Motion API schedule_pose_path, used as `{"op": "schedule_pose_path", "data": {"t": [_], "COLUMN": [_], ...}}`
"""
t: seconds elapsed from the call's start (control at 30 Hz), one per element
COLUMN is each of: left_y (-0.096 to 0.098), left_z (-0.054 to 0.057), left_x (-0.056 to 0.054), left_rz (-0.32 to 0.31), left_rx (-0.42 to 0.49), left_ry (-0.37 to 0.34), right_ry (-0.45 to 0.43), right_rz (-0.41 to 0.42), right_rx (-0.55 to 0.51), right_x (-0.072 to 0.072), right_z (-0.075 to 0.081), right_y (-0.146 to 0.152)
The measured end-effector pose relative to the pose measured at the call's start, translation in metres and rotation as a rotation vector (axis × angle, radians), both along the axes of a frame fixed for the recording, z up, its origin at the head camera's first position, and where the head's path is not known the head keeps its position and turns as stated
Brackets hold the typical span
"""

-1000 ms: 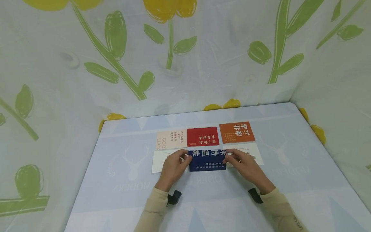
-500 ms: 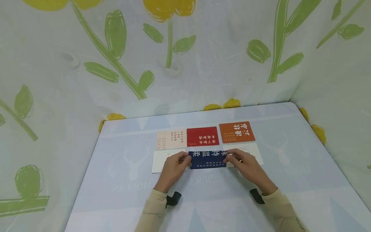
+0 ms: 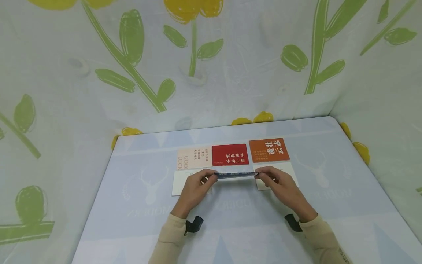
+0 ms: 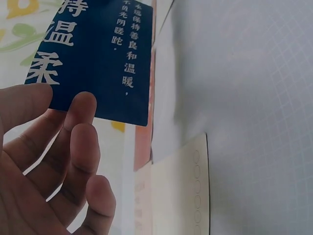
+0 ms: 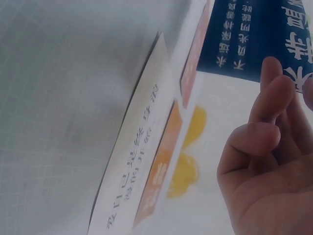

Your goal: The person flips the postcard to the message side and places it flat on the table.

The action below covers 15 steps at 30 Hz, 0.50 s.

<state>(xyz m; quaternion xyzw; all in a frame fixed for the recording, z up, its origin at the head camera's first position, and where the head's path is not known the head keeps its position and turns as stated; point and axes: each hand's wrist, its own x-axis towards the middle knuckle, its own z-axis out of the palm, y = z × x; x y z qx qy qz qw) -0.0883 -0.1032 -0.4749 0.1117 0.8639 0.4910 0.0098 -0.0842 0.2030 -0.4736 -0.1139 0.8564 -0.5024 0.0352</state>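
Observation:
A dark blue card (image 3: 234,175) with white Chinese characters is held above the table, seen almost edge-on in the head view. My left hand (image 3: 195,186) pinches its left end between thumb and fingers. At the right end, my right hand (image 3: 279,185) pinches it the same way. The left wrist view shows the blue card's (image 4: 105,58) printed face. In the right wrist view the blue card (image 5: 239,39) stands beyond the fingertips. Below the hands lie a white card (image 3: 180,183) on the left and another white card (image 3: 283,170) on the right, each partly covered.
Behind the hands lie a cream card (image 3: 191,158), a red card (image 3: 230,154) and an orange card (image 3: 269,150) in a row. The pale table (image 3: 138,223) ends at a wall covered in flower-print cloth (image 3: 244,73).
The blue card has tilted from showing its printed face to nearly edge-on in the head view. Both hands still pinch its ends. The cards on the table have stayed in place.

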Motion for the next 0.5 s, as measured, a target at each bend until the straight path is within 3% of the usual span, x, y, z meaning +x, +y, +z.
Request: {"op": "schedule_pose_path", "data": {"t": [0.5], "left_y": [-0.004], "left_z": [0.004], "left_x": [0.000], "left_rz": [-0.037], "left_rx": [0.004], "left_ry": [0.008], "right_ry": [-0.059], "right_rz": [-0.044], "right_rx": [0.025], "right_x": [0.003], "right_z": [0.011], "right_y": [0.002]}}
